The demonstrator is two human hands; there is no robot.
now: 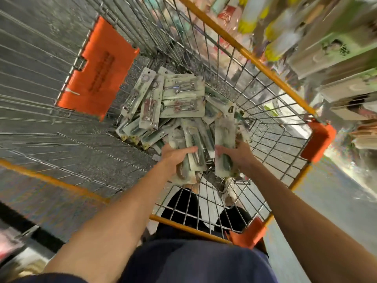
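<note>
I look down into a wire shopping cart (271, 111) with orange-yellow rails. A pile of carded tool packs (175, 99) lies on its bottom. My left hand (175, 155) grips a bundle of packs (193, 144), fingers curled over the top card. My right hand (237, 155) grips another stack of packs (224, 144) beside it, thumb on the front. Both bundles are held just above the near end of the pile. The picture is motion-blurred, so the pack contents are hard to make out.
An orange plastic flap (100, 68) hangs on the cart's far left wall. Orange corner guards (318, 139) cap the right rail. Shelves with blurred packaged goods (326, 48) stand to the right. The grey floor (336, 211) shows through the wires.
</note>
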